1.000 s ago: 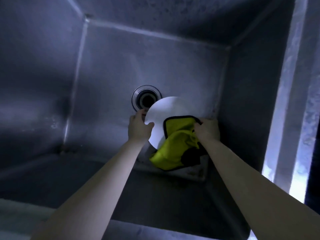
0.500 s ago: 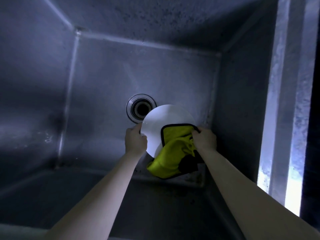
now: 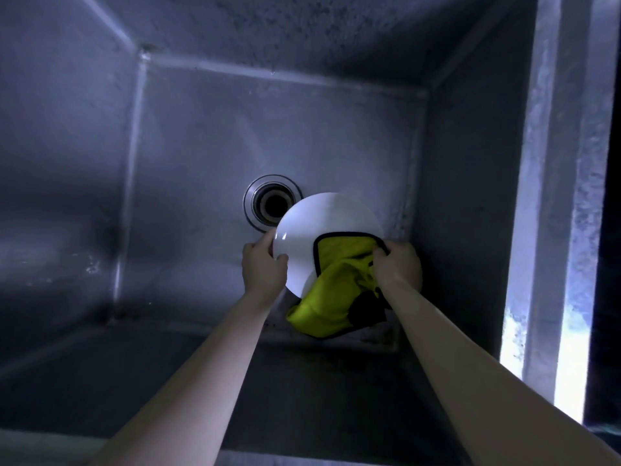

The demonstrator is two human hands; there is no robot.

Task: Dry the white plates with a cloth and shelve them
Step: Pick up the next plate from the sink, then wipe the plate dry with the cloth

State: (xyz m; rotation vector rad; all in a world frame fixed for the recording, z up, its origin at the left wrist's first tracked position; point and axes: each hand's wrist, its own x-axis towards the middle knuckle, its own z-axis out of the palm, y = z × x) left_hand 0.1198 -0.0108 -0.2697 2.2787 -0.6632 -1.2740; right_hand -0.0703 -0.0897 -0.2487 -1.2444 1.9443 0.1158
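Gripping white plate (image 3: 322, 227) rim: left hand (image 3: 262, 269); right hand (image 3: 400, 265) clutching yellow cloth (image 3: 336, 290) against plate; over sink (image 3: 201, 129)

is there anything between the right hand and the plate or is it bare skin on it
Yes: the yellow cloth lies between the right hand and the white plate, covering its lower right part. The left hand grips the plate's left rim directly, with nothing between.

A deep metal sink (image 3: 201, 136) fills the view. Its walls are dull grey, with spots and stains. A round drain hole (image 3: 271, 203) sits in the bottom. It is dark in here. On the right, bright light shines on a flat metal rim (image 3: 554, 230).
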